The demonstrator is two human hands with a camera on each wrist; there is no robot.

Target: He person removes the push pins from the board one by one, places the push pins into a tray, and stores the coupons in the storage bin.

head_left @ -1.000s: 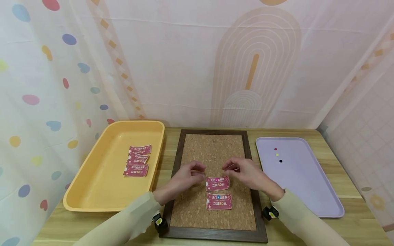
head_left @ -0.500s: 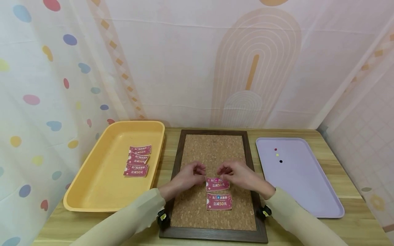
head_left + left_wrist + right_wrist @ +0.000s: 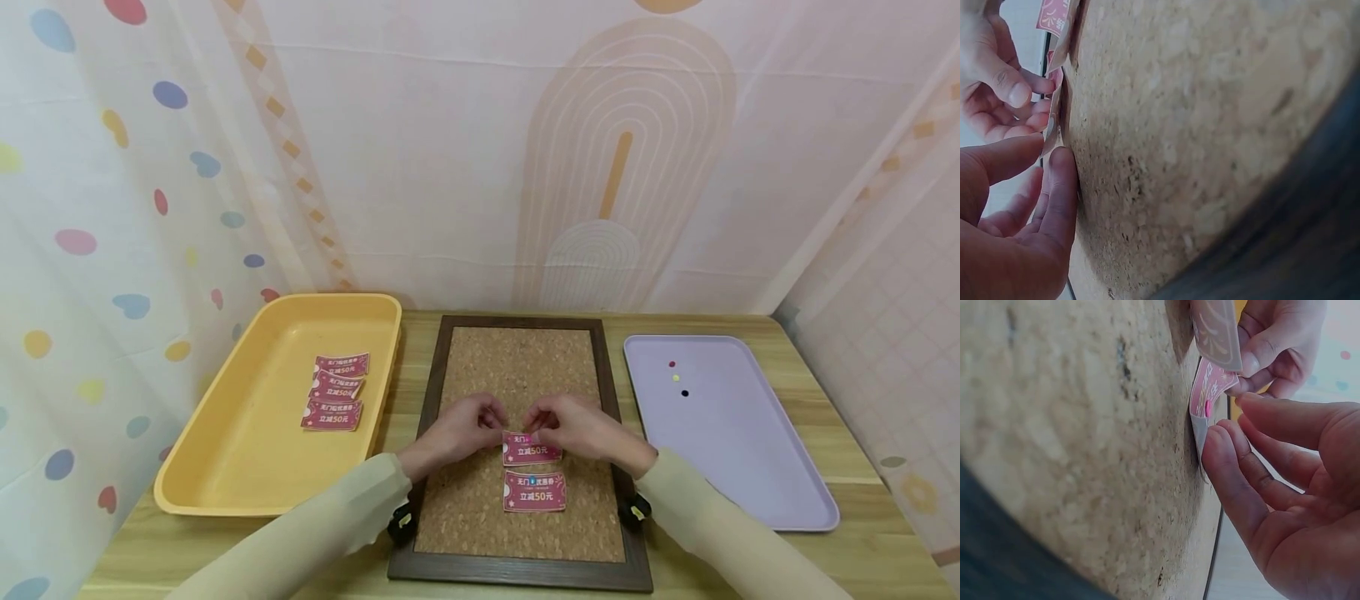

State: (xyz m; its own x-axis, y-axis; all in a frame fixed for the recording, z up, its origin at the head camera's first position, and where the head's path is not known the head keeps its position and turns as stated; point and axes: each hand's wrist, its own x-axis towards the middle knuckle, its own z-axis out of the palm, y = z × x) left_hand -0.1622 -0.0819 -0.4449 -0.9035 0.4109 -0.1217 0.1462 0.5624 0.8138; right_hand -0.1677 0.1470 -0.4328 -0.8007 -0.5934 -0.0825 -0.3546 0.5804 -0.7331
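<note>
On the framed cork board [image 3: 517,367] lie two pink coupons, one above the other. The left hand [image 3: 467,427] pinches the left corner of the upper coupon [image 3: 531,454] between thumb and finger. A pink push pin [image 3: 1208,409] stands in that coupon, whose edges curl up from the cork. Close beside the pin is the right hand [image 3: 577,427], its thumb and index fingertips apart and the index fingertip right at the paper. The lower coupon [image 3: 535,498] lies flat with a blue push pin [image 3: 532,481] near its top.
Left of the board, a yellow tray [image 3: 247,433] holds three more pink coupons [image 3: 332,415]. To the right, a lilac tray [image 3: 738,450] carries a red pin [image 3: 672,364], a yellow pin [image 3: 676,378] and a black pin [image 3: 685,393]. A patterned curtain hangs behind.
The right hand has moved left over the upper coupon, and the left hand slightly right to its left corner. The lower coupon and both trays have stayed put.
</note>
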